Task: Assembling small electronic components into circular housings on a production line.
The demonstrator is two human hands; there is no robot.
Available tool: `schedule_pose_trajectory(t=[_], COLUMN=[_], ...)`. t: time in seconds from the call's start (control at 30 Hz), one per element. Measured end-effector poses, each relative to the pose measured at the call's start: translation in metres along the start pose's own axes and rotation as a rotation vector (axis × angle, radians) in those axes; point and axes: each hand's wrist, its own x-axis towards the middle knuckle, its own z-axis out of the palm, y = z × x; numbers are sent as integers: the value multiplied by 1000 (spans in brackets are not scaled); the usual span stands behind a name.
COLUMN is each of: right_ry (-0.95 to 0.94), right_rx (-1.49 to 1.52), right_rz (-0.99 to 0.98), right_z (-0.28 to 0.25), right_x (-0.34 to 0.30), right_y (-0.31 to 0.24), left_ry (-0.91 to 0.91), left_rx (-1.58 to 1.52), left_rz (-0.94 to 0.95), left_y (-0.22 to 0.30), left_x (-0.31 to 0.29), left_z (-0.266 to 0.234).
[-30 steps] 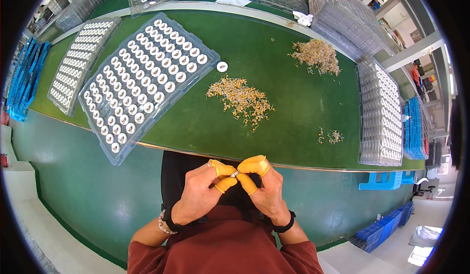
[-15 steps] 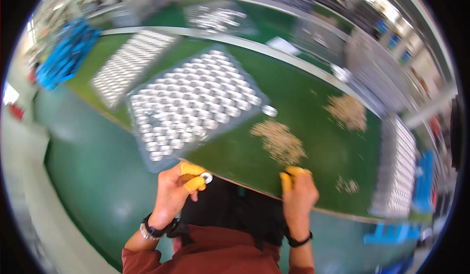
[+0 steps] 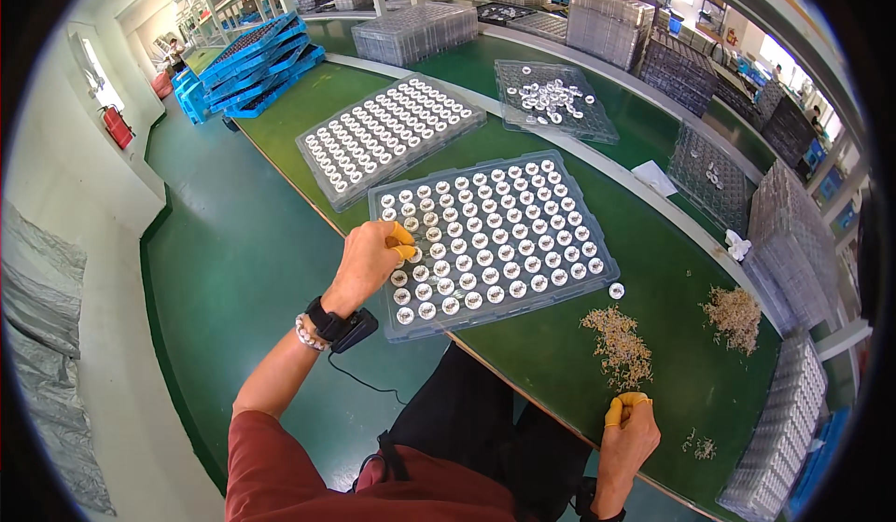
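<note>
My left hand (image 3: 371, 256) reaches over the left part of a clear plastic tray (image 3: 499, 320). Its thumb and forefinger, in yellow finger covers, pinch a small round silver-white part (image 3: 415, 255) in among the tray's rows of similar parts. At the table's front edge is my right hand (image 3: 630, 438), its yellow-covered fingertips pressed together just below a pile of tiny tan pieces (image 3: 618, 343). Whatever lies between those fingertips is too small to make out. One loose round part (image 3: 616, 291) rests beside the tray's right corner.
Behind lies another filled tray (image 3: 387, 135); beyond it, a tray of loose parts (image 3: 557, 102). A second tan pile (image 3: 733, 319) and a small scatter (image 3: 702, 447) lie to the right. Stacked trays (image 3: 779, 429) stand at the right; blue trays (image 3: 266, 65) at the far left.
My left hand has carried the round part from the table's front edge up and over the tray. My right hand stays near the tan pile. The view has swung.
</note>
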Motion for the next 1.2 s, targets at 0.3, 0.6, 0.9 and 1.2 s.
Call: schedule_pose_trajectory(t=[0.3, 0.6, 0.9, 1.2], right_ry=[-130, -37, -19, -90], right_rx=[65, 110, 66, -92], right_rz=[117, 76, -188, -279], right_z=[-16, -18, -20, -20], right_x=[8, -1, 7, 10], right_y=[9, 17, 25, 34], left_ry=[-79, 105, 76, 3], left_rx=[260, 388, 156, -327], left_rz=[87, 206, 125, 21], left_y=[-7, -27, -45, 27], left_x=[13, 52, 63, -19], left_z=[3, 21, 0, 8])
